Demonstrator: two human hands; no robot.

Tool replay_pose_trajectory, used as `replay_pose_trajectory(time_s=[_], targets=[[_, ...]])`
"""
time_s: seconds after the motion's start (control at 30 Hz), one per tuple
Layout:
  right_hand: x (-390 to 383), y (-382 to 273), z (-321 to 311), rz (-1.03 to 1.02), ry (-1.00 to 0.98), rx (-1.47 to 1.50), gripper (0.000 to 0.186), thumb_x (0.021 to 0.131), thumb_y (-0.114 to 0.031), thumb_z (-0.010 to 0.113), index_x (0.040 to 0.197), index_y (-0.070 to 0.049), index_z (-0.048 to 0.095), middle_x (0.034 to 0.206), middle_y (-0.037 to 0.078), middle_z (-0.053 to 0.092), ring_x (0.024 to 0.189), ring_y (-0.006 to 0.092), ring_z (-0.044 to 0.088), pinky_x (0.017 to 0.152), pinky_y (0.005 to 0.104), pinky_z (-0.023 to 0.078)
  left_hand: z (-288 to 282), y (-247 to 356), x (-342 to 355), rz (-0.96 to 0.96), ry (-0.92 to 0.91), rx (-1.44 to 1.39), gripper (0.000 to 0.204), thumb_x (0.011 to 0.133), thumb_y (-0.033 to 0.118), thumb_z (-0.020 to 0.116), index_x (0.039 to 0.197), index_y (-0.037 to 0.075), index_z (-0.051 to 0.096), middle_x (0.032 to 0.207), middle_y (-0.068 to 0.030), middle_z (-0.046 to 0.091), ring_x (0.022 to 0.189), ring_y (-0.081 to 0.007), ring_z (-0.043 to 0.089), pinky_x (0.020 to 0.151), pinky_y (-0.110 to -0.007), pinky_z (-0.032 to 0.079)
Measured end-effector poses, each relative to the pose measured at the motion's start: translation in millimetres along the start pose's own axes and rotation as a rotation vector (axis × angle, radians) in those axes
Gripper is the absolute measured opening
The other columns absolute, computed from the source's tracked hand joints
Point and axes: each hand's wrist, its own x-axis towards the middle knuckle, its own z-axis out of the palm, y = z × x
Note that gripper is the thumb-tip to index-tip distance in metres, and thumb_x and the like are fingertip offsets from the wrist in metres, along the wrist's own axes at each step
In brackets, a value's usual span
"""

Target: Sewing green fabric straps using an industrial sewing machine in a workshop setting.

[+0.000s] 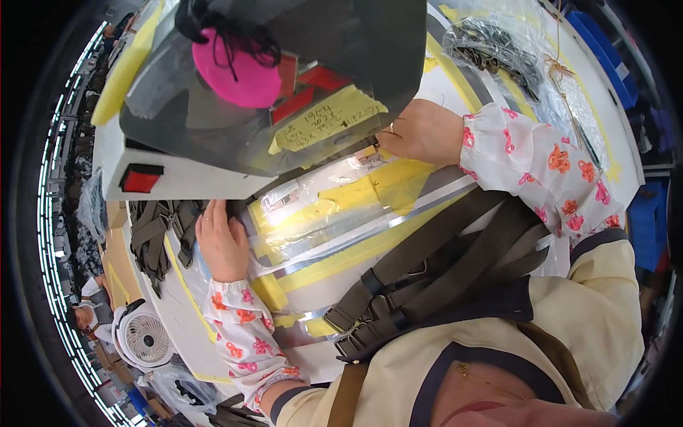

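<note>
Dark webbing shows as a narrow strip under the grey-and-white machine, between my hands, above the yellow-taped table. I see my left hand palm-down, pointing forward; my right hand reaches in sideways. Fingertips are partly hidden; I cannot tell whether either hand's fingers are clamped.

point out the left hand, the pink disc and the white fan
Left hand (223,245): head view, back of the hand
Pink disc (245,84): head view, its pink face
White fan (144,339): head view, front grille
</note>
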Motion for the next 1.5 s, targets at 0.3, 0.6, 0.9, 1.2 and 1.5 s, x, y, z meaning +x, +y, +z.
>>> replay_pose_trajectory(time_s=[0.3,0.6,0.9,1.2,1.5], targets=[[32.5,-40.8,5.3,-0.131,0.18,-0.012,0.022,0.068,-0.012,0.057,0.086,0.0,0.055,0.082,0.01,0.052,0.07,0.0203,0.055,0.055,0.0292,0.049,-23.3,-57.7,-1.7,0.053,0.127,0.275,0.043,0.075,0.0,0.053,0.116,0.014,0.057,0.112,-0.0025,0.061,0.095,-0.0188,0.06,0.088,-0.033,0.041],[99.3,-98.0,23.8,0.089,0.007,-0.117,0.024,0.067,-0.015,0.061,0.086,-0.001,0.057,0.08,0.009,0.052,0.077,0.0192,0.054,0.054,0.0318,0.047,18.3,-155.1,8.0,-0.204,-0.167,0.535,0.046,0.081,0.006,0.048,0.124,0.023,0.05,0.123,0.0027,0.055,0.101,-0.0159,0.058,0.093,-0.037,0.038],[-20.8,-62.5,-54.0,0.111,-0.466,0.567,0.049,0.066,-0.04,0.07,0.092,-0.003,0.052,0.089,0.008,0.054,0.088,0.0248,0.052,0.075,0.0336,0.041,-69.8,76.1,-28.5,-0.09,-0.598,-0.774,0.037,0.069,0.014,0.073,0.099,-0.001,0.057,0.089,-0.0138,0.061,0.083,-0.0284,0.06,0.071,-0.034,0.047],[-28.9,-59.9,-42.4,0.152,-0.319,0.935,0.033,0.074,-0.028,0.068,0.086,-0.004,0.049,0.074,0.014,0.057,0.073,0.0356,0.056,0.062,0.0425,0.042,-80.4,97.1,-45.9,-0.019,-0.731,-0.777,0.02,0.072,0.007,0.068,0.09,0.001,0.061,0.074,-0.0125,0.059,0.067,-0.03,0.055,0.062,-0.035,0.044],[-66.6,44.9,-65.3,0.628,-0.139,-0.117,0.017,0.07,-0.004,0.059,0.086,-0.006,0.055,0.081,0.011,0.057,0.075,0.0305,0.058,0.065,0.0399,0.046,-69.2,-10.7,-18.4,-0.215,-0.624,-0.536,0.014,0.079,0.002,0.059,0.092,0.0,0.062,0.082,-0.0143,0.061,0.076,-0.032,0.056,0.068,-0.036,0.044]])
